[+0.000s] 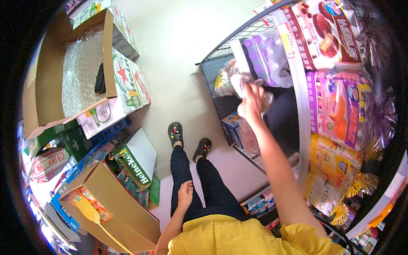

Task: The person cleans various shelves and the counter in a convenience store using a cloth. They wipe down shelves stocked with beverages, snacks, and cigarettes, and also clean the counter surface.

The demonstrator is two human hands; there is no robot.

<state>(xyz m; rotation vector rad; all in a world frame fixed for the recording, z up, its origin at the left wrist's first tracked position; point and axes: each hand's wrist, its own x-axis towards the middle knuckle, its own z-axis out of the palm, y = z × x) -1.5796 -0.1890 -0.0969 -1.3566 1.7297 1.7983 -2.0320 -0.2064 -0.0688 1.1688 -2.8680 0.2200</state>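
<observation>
My right hand (252, 101) reaches over a black shelf board (280, 108) and grips a crumpled pale cloth (241, 83). Part of the cloth is hidden behind the fingers. Just beyond it lie a clear plastic bag with a yellow packet (224, 79) and a purple pack in clear wrap (266, 60). Below the board's front edge are a blue box (232, 126) and a pinkish plastic bag (248, 138). My left hand (185, 193) hangs by my thigh in front of the black trousers (181, 169), holding nothing, its fingers loosely bent.
Snack packs (331, 105) line the rack at right, behind a clear shelf strip (299, 95). At left stand an open carton (108, 57) with bubble wrap (79, 70), a Heineken box (137, 162), and a brown carton (127, 210) below a yellow fly swatter (85, 208).
</observation>
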